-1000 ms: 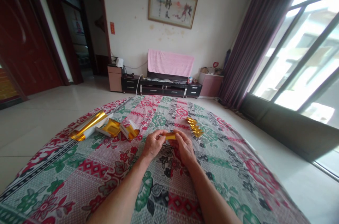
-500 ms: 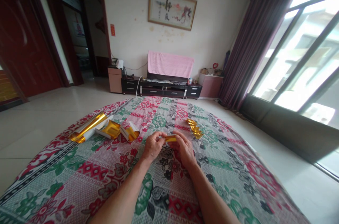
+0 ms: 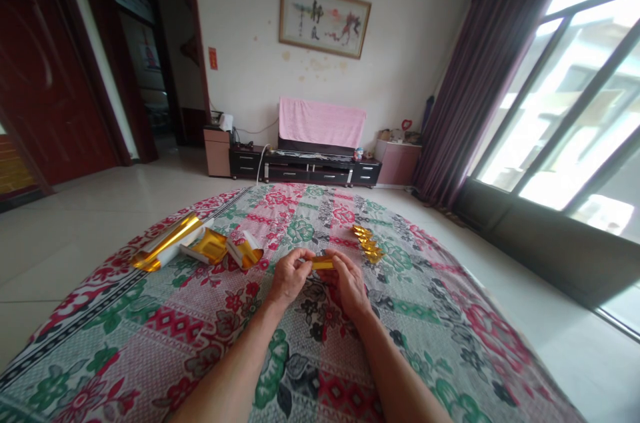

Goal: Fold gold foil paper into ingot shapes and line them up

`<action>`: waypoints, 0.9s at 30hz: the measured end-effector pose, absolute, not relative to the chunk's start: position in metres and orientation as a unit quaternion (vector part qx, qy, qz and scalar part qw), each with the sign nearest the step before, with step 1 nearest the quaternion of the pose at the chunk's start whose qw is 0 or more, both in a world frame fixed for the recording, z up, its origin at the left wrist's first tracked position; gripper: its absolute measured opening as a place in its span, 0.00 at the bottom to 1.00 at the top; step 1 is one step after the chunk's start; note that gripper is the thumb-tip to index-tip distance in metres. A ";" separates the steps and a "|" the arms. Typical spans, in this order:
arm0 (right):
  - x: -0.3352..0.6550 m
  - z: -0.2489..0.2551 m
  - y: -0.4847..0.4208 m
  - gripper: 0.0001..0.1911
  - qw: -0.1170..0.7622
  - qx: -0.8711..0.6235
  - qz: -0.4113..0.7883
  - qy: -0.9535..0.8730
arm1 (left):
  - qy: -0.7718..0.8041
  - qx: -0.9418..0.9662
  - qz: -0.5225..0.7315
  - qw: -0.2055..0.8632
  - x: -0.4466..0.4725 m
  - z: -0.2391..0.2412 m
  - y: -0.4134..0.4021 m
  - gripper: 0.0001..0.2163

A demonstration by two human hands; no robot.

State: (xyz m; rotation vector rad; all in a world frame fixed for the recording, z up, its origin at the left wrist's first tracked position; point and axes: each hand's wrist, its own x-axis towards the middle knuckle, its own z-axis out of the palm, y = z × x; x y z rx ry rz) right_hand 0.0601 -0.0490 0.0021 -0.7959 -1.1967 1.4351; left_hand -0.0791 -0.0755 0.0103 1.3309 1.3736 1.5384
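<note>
A narrow folded strip of gold foil paper (image 3: 323,264) stretches between my two hands above the patterned cloth. Its left end is pinched by my left hand (image 3: 291,275), thumb against fingers. My right hand (image 3: 349,278) grips the other end, with the fingers partly hidden behind the strip. Just beyond my right hand, several folded gold foil pieces (image 3: 369,244) lie in a row. To the left of my hands are loose curled sheets of gold foil paper (image 3: 214,246) with white backs, and a longer rolled gold sheet (image 3: 173,240) beside them.
The flowered cloth (image 3: 210,316) covers the round surface under my hands. Beyond it stands a low black TV cabinet (image 3: 310,173) with a pink towel (image 3: 323,120) draped over the screen. A purple curtain (image 3: 465,76) and windows are on the right, a red door (image 3: 50,76) on the left.
The gold strip looks slightly narrower and flatter between my fingers, its upper edge turned down. Both hands stay in nearly the same place.
</note>
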 end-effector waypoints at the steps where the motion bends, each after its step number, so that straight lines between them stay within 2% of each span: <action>1: 0.060 0.002 -0.049 0.21 0.527 -0.332 0.601 -0.501 | 0.529 0.512 0.588 0.335 -0.079 0.010 -0.076 0.08; 11: 0.060 0.005 -0.051 0.21 0.526 -0.329 0.604 -0.500 | 0.533 0.511 0.591 0.325 -0.080 0.005 -0.072 0.06; 27: 0.061 0.004 -0.052 0.19 0.521 -0.323 0.604 -0.510 | 0.484 0.568 0.610 0.266 -0.082 0.003 -0.070 0.09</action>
